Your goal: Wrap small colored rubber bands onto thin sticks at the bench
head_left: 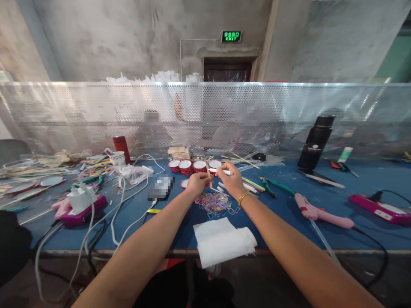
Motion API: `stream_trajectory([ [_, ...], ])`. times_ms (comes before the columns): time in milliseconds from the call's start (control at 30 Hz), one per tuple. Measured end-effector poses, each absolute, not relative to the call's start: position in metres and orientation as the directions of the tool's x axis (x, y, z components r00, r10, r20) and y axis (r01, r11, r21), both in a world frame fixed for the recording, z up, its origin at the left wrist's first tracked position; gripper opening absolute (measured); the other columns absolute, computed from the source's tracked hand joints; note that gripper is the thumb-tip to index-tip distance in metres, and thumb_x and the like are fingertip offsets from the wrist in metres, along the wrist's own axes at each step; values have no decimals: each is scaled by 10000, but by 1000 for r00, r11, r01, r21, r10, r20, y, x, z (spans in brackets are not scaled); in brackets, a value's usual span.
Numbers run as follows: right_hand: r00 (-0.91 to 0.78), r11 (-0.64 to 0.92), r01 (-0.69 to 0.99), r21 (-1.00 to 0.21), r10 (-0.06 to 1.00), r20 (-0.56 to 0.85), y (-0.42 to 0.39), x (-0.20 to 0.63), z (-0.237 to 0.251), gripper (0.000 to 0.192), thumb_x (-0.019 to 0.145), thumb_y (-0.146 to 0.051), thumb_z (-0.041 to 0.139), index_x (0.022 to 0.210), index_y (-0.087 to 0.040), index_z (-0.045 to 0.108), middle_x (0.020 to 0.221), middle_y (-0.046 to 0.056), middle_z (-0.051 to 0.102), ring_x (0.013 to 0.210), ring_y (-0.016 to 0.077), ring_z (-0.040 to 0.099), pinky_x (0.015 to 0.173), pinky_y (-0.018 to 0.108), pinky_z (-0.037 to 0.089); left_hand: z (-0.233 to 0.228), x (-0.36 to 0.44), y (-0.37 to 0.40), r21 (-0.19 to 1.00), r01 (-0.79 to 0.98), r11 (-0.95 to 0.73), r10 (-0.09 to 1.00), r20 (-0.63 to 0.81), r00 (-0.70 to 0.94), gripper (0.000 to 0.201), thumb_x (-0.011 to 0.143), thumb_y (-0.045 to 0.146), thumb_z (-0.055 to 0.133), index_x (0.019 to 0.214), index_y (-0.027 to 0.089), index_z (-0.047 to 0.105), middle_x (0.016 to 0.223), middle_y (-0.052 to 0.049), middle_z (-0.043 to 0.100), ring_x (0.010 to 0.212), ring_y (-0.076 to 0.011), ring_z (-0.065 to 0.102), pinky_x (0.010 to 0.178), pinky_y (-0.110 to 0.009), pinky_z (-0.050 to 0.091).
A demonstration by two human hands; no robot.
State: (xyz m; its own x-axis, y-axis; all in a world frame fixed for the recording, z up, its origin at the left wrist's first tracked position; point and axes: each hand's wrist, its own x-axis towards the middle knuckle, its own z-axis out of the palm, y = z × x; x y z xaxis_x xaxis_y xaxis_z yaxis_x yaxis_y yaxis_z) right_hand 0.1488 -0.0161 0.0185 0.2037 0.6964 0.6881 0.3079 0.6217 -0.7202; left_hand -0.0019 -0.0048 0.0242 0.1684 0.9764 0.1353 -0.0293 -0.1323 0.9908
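Slippage looks like the likeliest trouble: the pale strip [208, 170] is narrow, so a loose pinch or too hard a push from the white pen-like tool [225, 172] could twist it out of line. Snagging is another risk, since the bracelet [243, 198] sits close to the heap of coloured loops [214, 205] on the desk [180, 235], and a low sweep of the wrist could drag some along. A careless forward reach might also knock the red-sided round pieces [185, 167] just beyond. As for the hands, the left hand [196, 185] grasps the strip between its fingertips, while the right hand [232, 182] grips the tool, its tip pointing left toward the strip; whether they touch cannot be told. The strip stands nearly upright between both hands, above the far edge of the heap and in front of the round pieces.
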Motion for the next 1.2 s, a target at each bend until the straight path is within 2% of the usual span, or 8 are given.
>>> stream_trajectory([
  [267,250,598,319,-735,695,674,-18,152,20,197,806,-404,623,678,-262,578,675,5,685,663,209,621,666,330,490,23,-3,-3,989,-44,-141,975,147,166,234,700,303,870,813,128,762,606,-28,670,611,-134,615,602,-243,487],
  [467,206,620,306,-722,698,686,-18,148,20,201,810,-417,626,694,-269,555,673,10,690,659,217,629,665,338,491,22,-2,-4,989,-30,-148,973,151,175,248,698,319,870,805,121,766,603,-30,674,570,-119,584,579,-237,476],
  [667,250,589,312,-746,707,662,-17,151,20,184,805,-388,615,673,-264,582,665,-3,682,589,194,589,605,320,467,25,-3,-5,990,-16,-138,977,139,163,234,701,303,868,820,129,767,612,-32,679,605,-132,616,586,-234,476],
  [867,219,623,300,-722,692,688,-15,150,19,189,808,-403,627,689,-271,564,681,4,694,679,219,642,691,341,503,23,-2,-4,990,-24,-138,977,140,163,272,693,342,874,833,131,776,620,-33,685,589,-127,600,581,-236,474],
  [1067,248,590,313,-744,706,664,-17,153,20,197,801,-405,621,673,-263,576,658,0,677,626,203,600,640,326,474,22,-3,-3,989,-14,-148,977,149,154,267,708,329,869,843,120,773,632,-39,685,585,-124,600,587,-242,477],
  [1200,230,600,298,-742,709,666,-18,152,20,200,803,-415,625,683,-264,575,675,3,686,646,209,616,660,332,484,22,-4,-2,989,-12,-146,976,146,159,258,706,318,871,840,121,771,620,-34,678,581,-124,601,586,-239,479],
])
